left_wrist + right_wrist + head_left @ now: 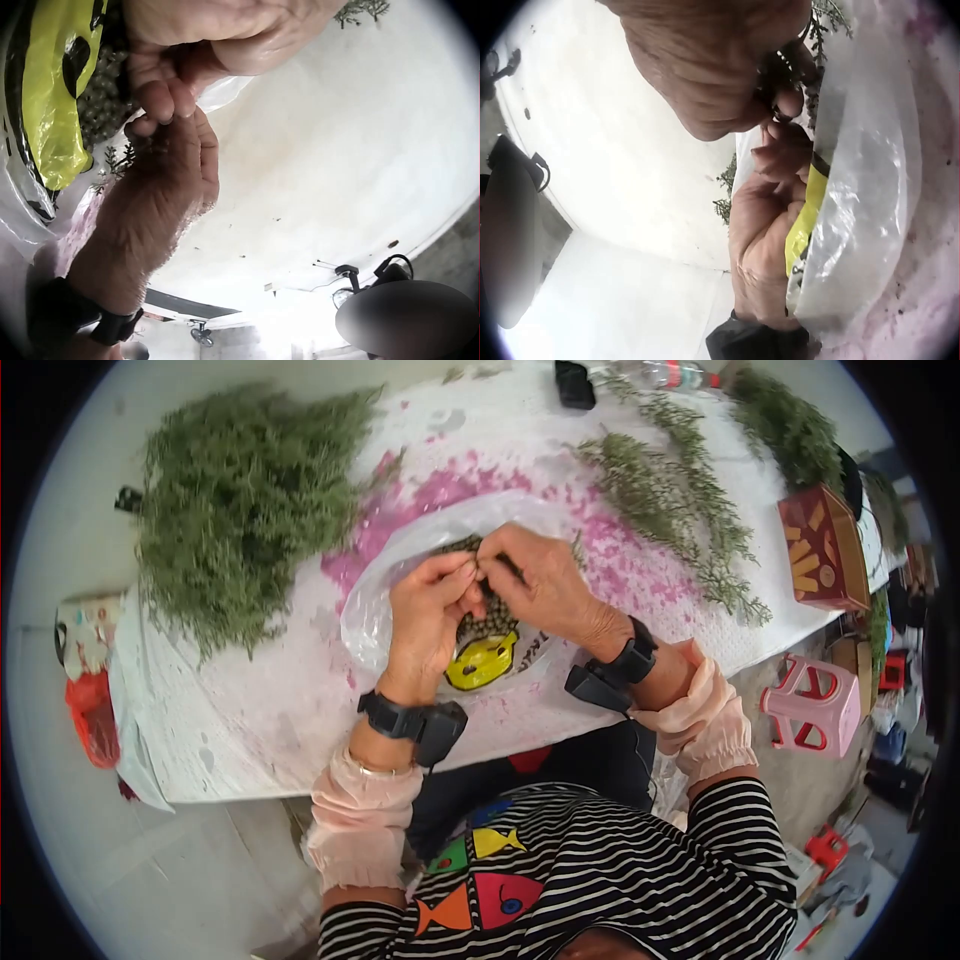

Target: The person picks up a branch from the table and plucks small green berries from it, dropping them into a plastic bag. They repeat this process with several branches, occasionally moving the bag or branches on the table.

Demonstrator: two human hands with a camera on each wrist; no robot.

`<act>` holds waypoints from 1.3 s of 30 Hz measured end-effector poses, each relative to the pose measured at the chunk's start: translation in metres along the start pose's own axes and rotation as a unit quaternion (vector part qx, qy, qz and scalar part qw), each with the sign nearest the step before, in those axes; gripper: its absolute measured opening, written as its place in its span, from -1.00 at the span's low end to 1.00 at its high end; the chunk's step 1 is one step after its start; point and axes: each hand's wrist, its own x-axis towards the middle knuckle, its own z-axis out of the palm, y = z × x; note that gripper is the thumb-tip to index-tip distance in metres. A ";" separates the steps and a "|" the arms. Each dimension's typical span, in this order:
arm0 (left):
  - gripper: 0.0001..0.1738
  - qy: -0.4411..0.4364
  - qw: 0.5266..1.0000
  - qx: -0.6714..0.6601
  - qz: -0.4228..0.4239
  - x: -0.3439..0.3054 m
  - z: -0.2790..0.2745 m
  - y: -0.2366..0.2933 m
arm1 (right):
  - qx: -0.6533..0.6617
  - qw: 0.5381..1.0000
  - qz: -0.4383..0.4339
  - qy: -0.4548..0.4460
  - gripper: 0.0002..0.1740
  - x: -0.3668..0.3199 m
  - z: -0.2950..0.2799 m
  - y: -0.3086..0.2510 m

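Both hands meet over a clear plastic bag (375, 610) that lies open on the table. Inside it are many small round greenish-brown berries (101, 101) and a yellow wrapper (482, 662) with black markings. A small evergreen sprig (778, 71) runs through the curled fingers of my right hand (545, 580), its leafy tip (829, 21) sticking out beyond them. Thumb and forefinger of my left hand (430, 605) pinch at the sprig's end, right against the right fingertips. What exactly lies between the left fingertips is hidden.
A big heap of evergreen branches (245, 515) covers the table's left. Loose branches (675, 500) lie right of the bag, with a red box (825, 550) farther right. Pink stains (640, 580) mark the white cloth. A pink stool (815, 705) stands beside the table.
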 end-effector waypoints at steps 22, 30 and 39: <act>-0.90 -0.025 0.994 0.094 0.050 -0.062 0.065 0.066 | -0.214 0.972 -0.065 0.076 -0.67 0.001 -0.190 0.000; -0.86 0.056 0.927 0.134 0.347 -0.063 0.007 0.231 | -0.507 0.844 0.036 0.170 -0.37 0.059 -0.217 0.137; -0.75 0.185 0.867 0.325 0.329 0.069 -0.137 0.313 | -0.517 0.830 0.210 0.012 -0.54 0.081 -0.211 0.183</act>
